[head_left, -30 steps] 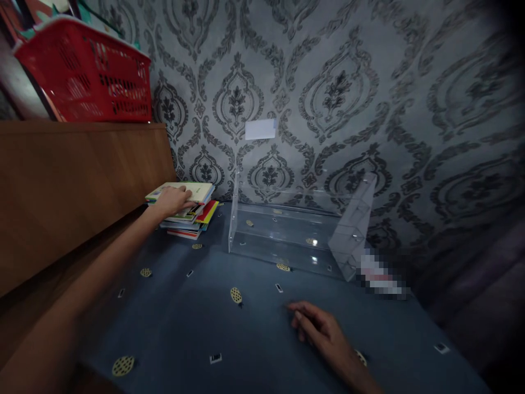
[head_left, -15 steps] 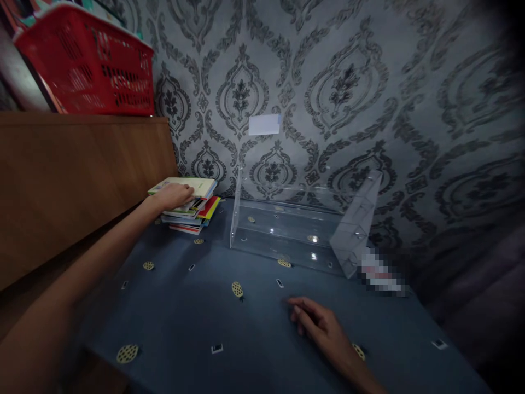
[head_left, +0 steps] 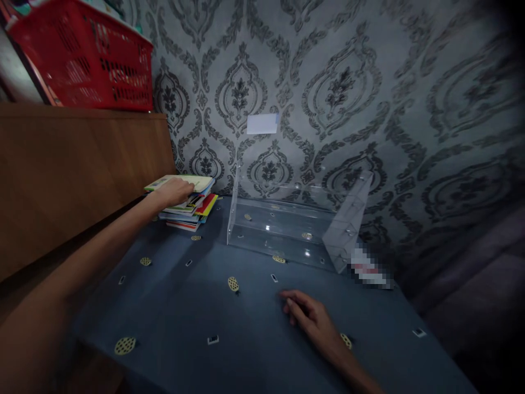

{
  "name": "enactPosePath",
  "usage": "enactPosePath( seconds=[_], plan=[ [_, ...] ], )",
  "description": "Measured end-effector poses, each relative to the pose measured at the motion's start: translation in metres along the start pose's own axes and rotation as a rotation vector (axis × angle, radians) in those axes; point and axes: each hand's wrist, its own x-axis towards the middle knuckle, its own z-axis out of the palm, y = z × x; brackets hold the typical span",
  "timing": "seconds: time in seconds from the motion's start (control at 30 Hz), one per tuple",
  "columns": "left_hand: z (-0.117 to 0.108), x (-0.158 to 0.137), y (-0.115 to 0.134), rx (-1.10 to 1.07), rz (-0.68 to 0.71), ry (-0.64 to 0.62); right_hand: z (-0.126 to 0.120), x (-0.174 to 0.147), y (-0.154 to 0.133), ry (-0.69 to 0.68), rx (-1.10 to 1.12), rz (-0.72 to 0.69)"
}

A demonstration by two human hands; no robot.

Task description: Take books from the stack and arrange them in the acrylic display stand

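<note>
My left hand (head_left: 176, 191) is at the front edge of a stack of books at the table's back left. Its fingers are closed over the edge of the pale top book (head_left: 200, 183); the thumb is hidden. Under it lie several more books (head_left: 184, 217) with coloured covers, loosely piled. My right hand (head_left: 305, 314) hovers over or rests on the table's front right, holding nothing, its fingers loosely bent and apart. A clear acrylic rack (head_left: 346, 224) with stepped shelves stands against the wall, behind and beyond my right hand.
A blue patterned cloth covers the table (head_left: 172, 306). Left of it stands a brown wooden cabinet (head_left: 82, 180) with a red plastic basket (head_left: 86, 60) on top. A blurred-out packet (head_left: 369, 268) lies right of the rack. A white label (head_left: 262, 123) shows before the patterned wall.
The view has shifted slightly. My left hand sits a little further over the top book, which stays on the stack. My right hand keeps its pose.
</note>
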Motion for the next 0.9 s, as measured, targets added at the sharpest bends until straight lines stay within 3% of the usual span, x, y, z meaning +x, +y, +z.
enactPosePath(
  seconds=[0.13, 0.3, 0.53, 0.7, 0.83, 0.9],
  plan=[
    [0.003, -0.029, 0.008, 0.024, -0.006, 0.088, 0.0, 0.001, 0.0, 0.007, 0.004, -0.016],
    [0.023, -0.059, 0.008, 0.045, -0.055, 0.258, -0.002, 0.0, -0.003, 0.004, -0.002, -0.053],
    [0.053, -0.065, -0.006, -0.067, -0.153, 0.246, 0.004, 0.007, -0.01, -0.052, 0.078, -0.033],
    [0.067, -0.085, 0.019, -0.138, -0.203, 0.383, 0.038, 0.042, -0.048, -0.23, 0.39, 0.089],
    [0.077, -0.107, 0.044, -0.176, -0.233, 0.443, 0.081, 0.095, -0.096, -0.365, 0.724, 0.202],
    [0.082, -0.118, 0.054, -0.185, -0.238, 0.459, 0.104, 0.121, -0.115, -0.406, 0.825, 0.183]
  ],
)
